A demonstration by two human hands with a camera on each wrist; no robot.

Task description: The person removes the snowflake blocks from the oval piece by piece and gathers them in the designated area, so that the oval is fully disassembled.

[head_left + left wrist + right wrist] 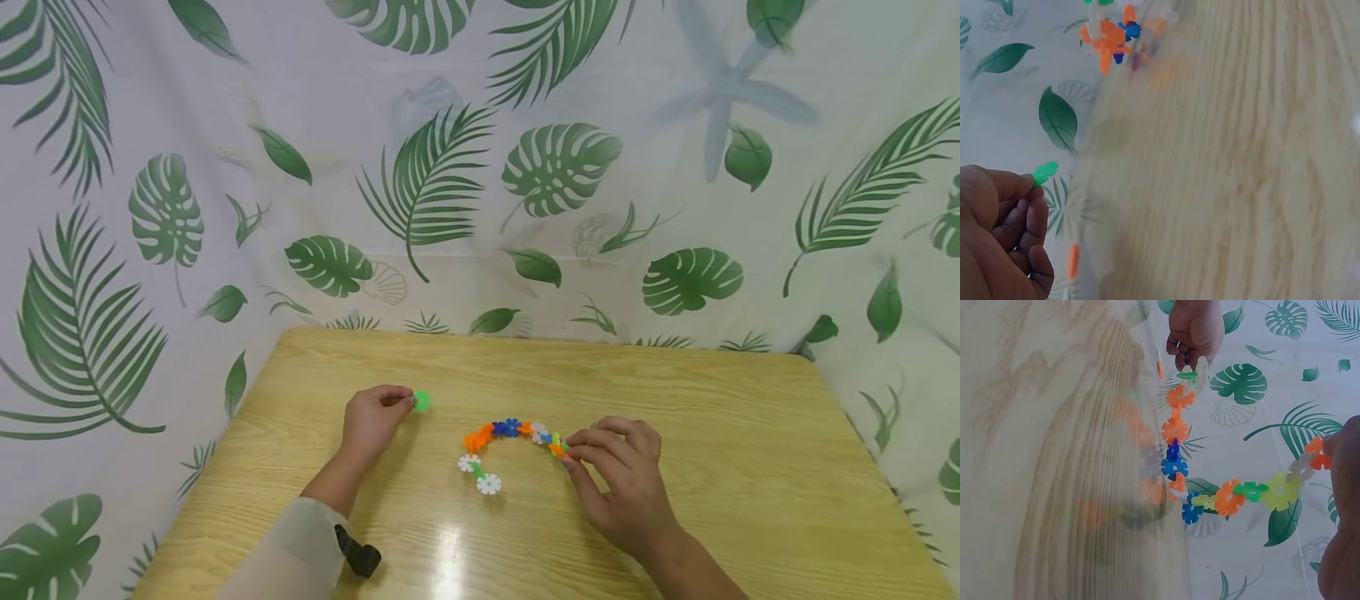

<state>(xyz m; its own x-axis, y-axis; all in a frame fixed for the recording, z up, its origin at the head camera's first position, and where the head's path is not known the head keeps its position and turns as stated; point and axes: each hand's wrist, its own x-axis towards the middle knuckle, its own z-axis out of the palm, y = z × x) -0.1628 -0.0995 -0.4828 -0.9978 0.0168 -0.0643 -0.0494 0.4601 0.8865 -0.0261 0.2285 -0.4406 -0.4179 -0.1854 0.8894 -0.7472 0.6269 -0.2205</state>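
Between thumb and fingertips my left hand (375, 421) pinches a single green snowflake disc (422, 402), which the left wrist view shows nearly edge-on as a green disc (1045, 172). To its right, a curved chain of slotted snowflake discs (477, 439) arcs in orange, blue, white, green and yellow. White discs (489, 484) mark its near left end. My right hand (626, 483) pinches the opposite end, around an orange disc (1318, 453); its fingers partly hide that end. Several linked discs, among them a yellow disc (1280, 491), show between the hand and the blue discs (1175, 466).
The wood-grain table (750, 433) has a glossy top that mirrors the chain. Behind and beside it hangs a leaf-printed cloth (450, 292). A black strap piece (360, 554) sits at the left sleeve. A small orange strip (1073, 261) shows below the left hand.
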